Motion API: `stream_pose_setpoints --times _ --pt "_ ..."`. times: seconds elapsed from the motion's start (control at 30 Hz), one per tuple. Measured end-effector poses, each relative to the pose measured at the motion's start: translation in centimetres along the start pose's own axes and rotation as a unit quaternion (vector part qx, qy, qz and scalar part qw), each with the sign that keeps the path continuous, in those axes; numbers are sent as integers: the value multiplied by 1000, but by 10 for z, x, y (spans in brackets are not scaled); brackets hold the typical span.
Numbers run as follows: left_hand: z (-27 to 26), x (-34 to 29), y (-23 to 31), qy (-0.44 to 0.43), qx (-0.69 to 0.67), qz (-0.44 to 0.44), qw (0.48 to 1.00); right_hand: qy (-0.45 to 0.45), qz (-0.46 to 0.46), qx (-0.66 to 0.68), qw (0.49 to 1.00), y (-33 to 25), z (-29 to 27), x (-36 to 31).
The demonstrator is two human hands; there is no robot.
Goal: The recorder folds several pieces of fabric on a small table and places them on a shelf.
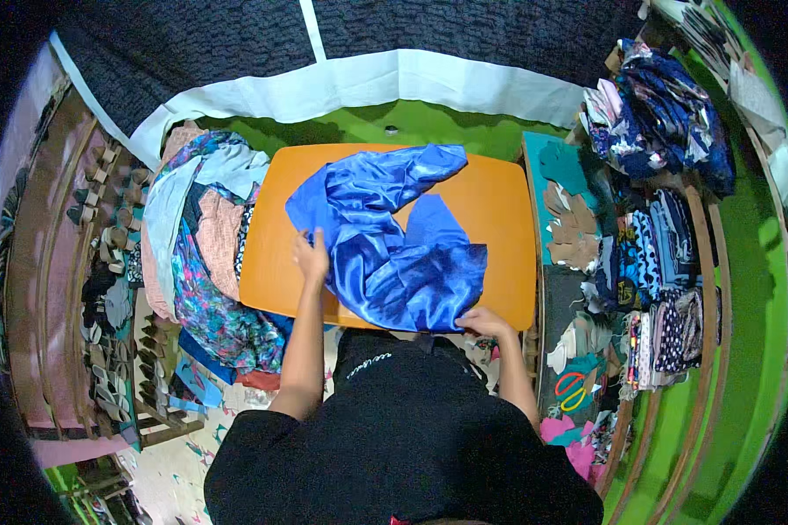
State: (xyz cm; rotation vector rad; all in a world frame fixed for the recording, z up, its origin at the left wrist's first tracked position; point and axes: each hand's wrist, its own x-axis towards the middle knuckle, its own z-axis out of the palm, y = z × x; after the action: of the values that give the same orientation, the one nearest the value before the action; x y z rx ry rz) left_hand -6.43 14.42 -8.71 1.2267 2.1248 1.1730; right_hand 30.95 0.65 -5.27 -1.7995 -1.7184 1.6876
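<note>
L hand (313, 256) at L edge of shiny blue satiny cloth (368, 249), can't tell grip; R hand (490, 323) pinches near edge, prob. steadying it on orange rectangular tabletop (508, 227).

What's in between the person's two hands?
Shiny blue cloth, crumpled on the orange table, lies between the left hand and the right hand, as the head view shows.

Shiny Blue Satin Cloth (368, 249) All Rumpled

It is bright blue and full of wrinkles and soft folds. It lies in the middle of the frame, curved a bit like a C. Its top end points right, a gap opens below that, and its bottom part is wide.
</note>
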Motion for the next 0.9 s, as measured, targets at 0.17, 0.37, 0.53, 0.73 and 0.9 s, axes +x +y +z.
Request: stream_pose_setpoints --times 0.17,0.37,0.53,0.73,0.9 --pt "-11 -72 54 -75 245 84 963 111 77 -186 973 -44 -7 10" --pt "-19 -73 16 63 -67 96 991 367 -153 -231 888 -92 -16 54" --pt "-77 -82 31 13 -334 53 941 234 -303 -98 919 -139 -5 125" --pt "-120 -92 0 68 -514 11 855 151 -190 -169 955 -174 18 160" --pt "-158 -49 -36 152 -549 -38 821 102 -73 194 973 -188 -30 216"
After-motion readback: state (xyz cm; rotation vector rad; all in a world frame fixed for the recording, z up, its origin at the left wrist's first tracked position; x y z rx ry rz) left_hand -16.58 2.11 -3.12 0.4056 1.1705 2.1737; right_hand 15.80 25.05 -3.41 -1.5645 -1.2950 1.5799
